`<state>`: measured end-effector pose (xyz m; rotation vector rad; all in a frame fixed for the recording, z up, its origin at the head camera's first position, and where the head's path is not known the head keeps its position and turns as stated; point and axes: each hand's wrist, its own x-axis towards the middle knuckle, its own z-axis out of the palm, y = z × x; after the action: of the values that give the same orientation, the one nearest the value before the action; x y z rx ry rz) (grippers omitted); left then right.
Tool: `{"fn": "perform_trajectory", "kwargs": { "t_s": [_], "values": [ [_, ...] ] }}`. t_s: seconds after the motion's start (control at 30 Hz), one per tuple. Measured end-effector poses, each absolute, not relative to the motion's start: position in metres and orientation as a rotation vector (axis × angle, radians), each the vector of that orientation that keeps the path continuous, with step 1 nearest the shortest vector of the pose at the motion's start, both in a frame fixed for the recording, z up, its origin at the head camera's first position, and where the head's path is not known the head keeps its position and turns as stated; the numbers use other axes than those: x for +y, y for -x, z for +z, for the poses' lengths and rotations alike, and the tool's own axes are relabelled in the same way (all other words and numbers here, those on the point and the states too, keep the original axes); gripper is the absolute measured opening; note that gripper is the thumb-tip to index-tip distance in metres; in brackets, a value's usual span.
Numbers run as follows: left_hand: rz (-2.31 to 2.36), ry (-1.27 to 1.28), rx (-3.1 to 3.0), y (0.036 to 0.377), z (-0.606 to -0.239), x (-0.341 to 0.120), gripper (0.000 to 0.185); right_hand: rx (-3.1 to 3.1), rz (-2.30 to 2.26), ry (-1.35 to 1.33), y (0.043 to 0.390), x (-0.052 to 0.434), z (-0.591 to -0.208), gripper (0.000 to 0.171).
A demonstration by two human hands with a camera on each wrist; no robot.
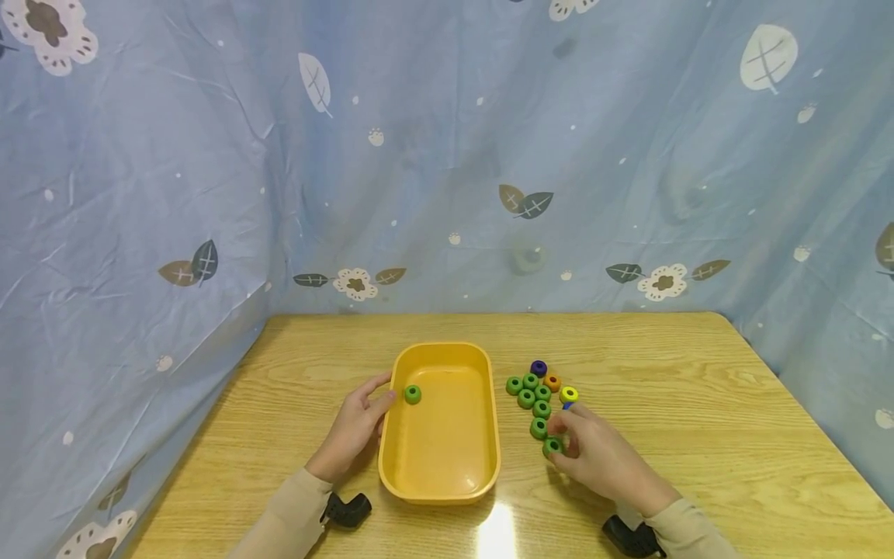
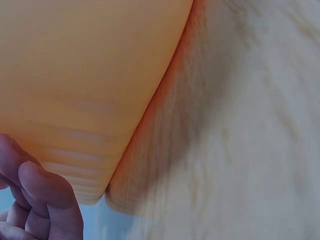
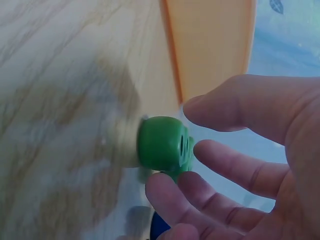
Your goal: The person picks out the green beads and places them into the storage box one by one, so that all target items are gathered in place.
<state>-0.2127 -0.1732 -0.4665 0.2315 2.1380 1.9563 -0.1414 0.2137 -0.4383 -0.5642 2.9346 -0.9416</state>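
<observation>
Green plastic, small and thick-walled with a centre hole: a ring (image 1: 552,446) is pinched at the fingertips of the right hand (image 1: 597,460), low over the worktop (image 1: 698,419) just right of the tray (image 1: 489,419). In the right wrist view the ring (image 3: 162,143) is seen lying between the thumb and the curled fingers (image 3: 220,165), its flat face turned toward the palm. By the look of it, the piece is judged light, stiff and smooth, apt to roll or slip if taken on its flat faces; hold is best taken across the rounded outer wall, from two opposite sides.

Just beyond the right hand a cluster of rings is noted on the worktop: several green (image 1: 531,392), one purple (image 1: 538,367), one orange (image 1: 552,382), one yellow (image 1: 569,394), and a blue one (image 1: 568,405) mostly hidden by the fingers. They lie touching or just beside each other.

The tray, orange-yellow and shallow with rounded corners, holds one green ring (image 1: 413,394) near its left wall. The left hand (image 1: 356,431) rests against the outside of that wall, fingers only loosely bent; no grip on anything is seen there. In the left wrist view only the tray wall (image 2: 90,85) and fingertips (image 2: 47,195) just beside it are shown.

A blue leaf-and-flower curtain (image 1: 447,155) closes off the back and sides.
</observation>
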Motion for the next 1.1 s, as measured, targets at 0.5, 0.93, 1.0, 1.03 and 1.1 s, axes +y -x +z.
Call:
{"fn": "perform_trajectory", "kwargs": {
  "t_s": [0.5,0.93,1.0,1.03,1.1],
  "values": [
    [1.95,-0.205,2.154,0.2138,-0.4671,-0.1727,0.053,2.85,-0.99,0.616,0.1451,0.2152,-0.445,0.024],
    [1.939,-0.196,2.17,0.2141,-0.4672,-0.1731,0.054,2.806,-1.014,0.572,0.1457,0.2135,-0.4456,0.025],
    [1.938,-0.198,2.17,0.2141,-0.4672,-0.1731,0.053,2.798,-1.016,0.576,0.1458,0.2135,-0.4457,0.025],
    [1.936,-0.2,2.17,0.2142,-0.4674,-0.1734,0.053,2.794,-1.017,0.579,0.1459,0.2134,-0.4458,0.025],
    [1.933,-0.206,2.171,0.2141,-0.4679,-0.1739,0.053,2.785,-1.023,0.576,0.1458,0.2131,-0.446,0.025]
  ]
}}
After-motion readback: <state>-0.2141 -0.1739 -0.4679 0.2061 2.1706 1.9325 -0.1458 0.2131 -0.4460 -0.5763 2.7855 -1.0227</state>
